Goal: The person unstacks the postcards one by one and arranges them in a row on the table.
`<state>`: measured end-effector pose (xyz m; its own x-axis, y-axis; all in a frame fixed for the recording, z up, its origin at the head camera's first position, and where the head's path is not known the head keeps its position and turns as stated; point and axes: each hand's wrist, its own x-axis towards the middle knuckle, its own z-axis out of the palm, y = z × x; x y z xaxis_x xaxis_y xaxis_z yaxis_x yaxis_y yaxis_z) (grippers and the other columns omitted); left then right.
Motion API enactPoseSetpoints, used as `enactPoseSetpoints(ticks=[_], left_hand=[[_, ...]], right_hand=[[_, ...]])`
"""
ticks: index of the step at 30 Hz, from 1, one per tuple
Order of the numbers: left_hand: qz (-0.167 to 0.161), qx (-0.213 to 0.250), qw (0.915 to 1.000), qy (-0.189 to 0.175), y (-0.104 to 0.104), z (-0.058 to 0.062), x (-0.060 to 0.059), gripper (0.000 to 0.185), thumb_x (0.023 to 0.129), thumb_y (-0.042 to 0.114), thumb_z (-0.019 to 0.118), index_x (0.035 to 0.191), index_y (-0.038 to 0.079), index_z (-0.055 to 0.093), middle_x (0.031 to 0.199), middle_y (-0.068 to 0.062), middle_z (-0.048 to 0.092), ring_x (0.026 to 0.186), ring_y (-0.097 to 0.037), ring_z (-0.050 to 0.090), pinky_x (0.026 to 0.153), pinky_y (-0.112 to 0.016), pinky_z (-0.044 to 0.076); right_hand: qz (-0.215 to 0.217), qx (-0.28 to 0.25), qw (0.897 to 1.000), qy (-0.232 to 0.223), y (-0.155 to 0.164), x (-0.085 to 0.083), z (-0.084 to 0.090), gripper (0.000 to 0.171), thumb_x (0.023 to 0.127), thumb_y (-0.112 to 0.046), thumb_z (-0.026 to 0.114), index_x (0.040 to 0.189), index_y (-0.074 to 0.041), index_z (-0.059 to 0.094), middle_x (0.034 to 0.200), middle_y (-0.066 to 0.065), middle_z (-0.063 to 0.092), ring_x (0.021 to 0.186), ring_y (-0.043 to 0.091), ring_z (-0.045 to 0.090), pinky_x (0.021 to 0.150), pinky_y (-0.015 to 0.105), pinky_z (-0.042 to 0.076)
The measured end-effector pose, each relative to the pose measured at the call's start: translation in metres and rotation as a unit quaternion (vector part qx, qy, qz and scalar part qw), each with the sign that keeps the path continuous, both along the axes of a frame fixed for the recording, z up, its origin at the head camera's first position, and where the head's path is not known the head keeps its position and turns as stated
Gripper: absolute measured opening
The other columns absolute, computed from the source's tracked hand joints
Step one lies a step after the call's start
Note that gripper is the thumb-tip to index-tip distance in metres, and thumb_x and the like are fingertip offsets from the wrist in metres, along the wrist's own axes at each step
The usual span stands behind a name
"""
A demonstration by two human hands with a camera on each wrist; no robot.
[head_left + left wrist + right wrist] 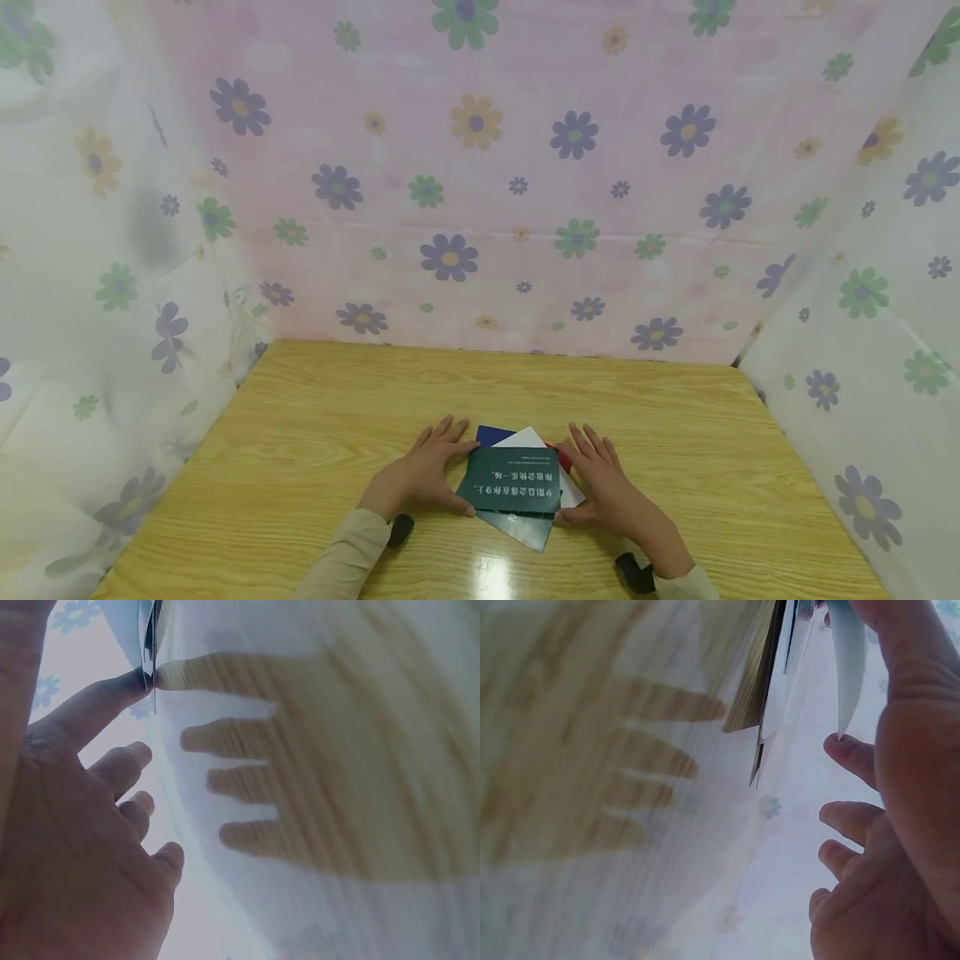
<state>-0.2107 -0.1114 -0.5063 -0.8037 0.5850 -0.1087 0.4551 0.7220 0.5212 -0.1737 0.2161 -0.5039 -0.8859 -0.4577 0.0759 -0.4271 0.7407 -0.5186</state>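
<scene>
Inspected first: dark green card point(517, 479) with white lettering, uppermost over a loose fanned pile, towards 6 o'clock on the table point(322, 400). Beneath, each only partly exposed: blue card point(491, 434) at 11 o'clock, white card point(527, 437) at 12, red piece point(564, 458) between 1 and 2, grey-green card point(522, 529) at 6.

At 9 o'clock of the pile, left hand point(425, 473), thumb and forefinger clamped across near corners of the dark green card, remaining fingers spread. At 3 o'clock, right hand point(603, 492), similarly clamped at the opposite short end. In the right wrist view, bowed edge noted against the forefinger, apart from the lower cards. Cannot tell about contact between left forefinger and lower cards.

Judged main risk: creasing of the dark green card, through squeezing too hard. Secondary: slipping free, through contact at corners only. Also possible: dragging lower cards askew, through a fingertip catching their edges.

Outermost: floral sheeting point(517, 150), from 9 o'clock through 12 to 3.
</scene>
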Motion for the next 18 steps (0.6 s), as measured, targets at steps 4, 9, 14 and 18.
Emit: enactPoseSetpoints(ticks=[4, 9, 14, 18], left_hand=[[0.002, 0.006, 0.9999, 0.009, -0.001, 0.0008, 0.0005, 0.101, 0.069, 0.053, 0.09, 0.152, 0.011, 0.049, 0.17, -0.012, 0.019, 0.158, -0.036, 0.005, 0.127, -0.057, 0.008], [-0.001, 0.018, 0.9989, 0.042, -0.0029, 0.0028, -0.0002, 0.104, 0.067, 0.057, 0.09, 0.151, 0.01, 0.05, 0.169, -0.014, 0.021, 0.158, -0.037, 0.008, 0.126, -0.059, 0.008], [0.0, 0.038, 0.9969, 0.069, -0.0048, 0.004, -0.0017, 0.104, 0.066, 0.058, 0.09, 0.148, 0.008, 0.053, 0.167, -0.017, 0.025, 0.157, -0.039, 0.012, 0.125, -0.062, 0.01], [0.0, 0.045, 0.9959, 0.079, -0.006, 0.0034, -0.0034, 0.102, 0.067, 0.055, 0.091, 0.148, 0.006, 0.053, 0.166, -0.018, 0.027, 0.156, -0.04, 0.013, 0.125, -0.063, 0.011]], right_hand=[[0.0, 0.001, 1.0, 0.005, 0.0004, -0.0005, -0.0003, 0.101, 0.068, -0.042, 0.094, 0.149, -0.002, 0.048, 0.164, 0.028, 0.024, 0.152, 0.052, 0.013, 0.118, 0.074, 0.006], [0.002, -0.007, 1.0, 0.012, 0.0006, -0.0015, -0.0004, 0.098, 0.068, -0.038, 0.095, 0.147, -0.002, 0.049, 0.164, 0.029, 0.024, 0.151, 0.053, 0.014, 0.117, 0.076, 0.006], [-0.001, -0.012, 1.0, 0.016, 0.0004, -0.0036, 0.0001, 0.096, 0.068, -0.03, 0.095, 0.146, 0.0, 0.049, 0.163, 0.03, 0.024, 0.151, 0.053, 0.014, 0.118, 0.075, 0.007], [-0.007, -0.011, 1.0, 0.008, -0.0004, -0.0047, 0.0013, 0.096, 0.068, -0.03, 0.095, 0.147, 0.0, 0.049, 0.164, 0.029, 0.023, 0.152, 0.051, 0.013, 0.119, 0.073, 0.006]])
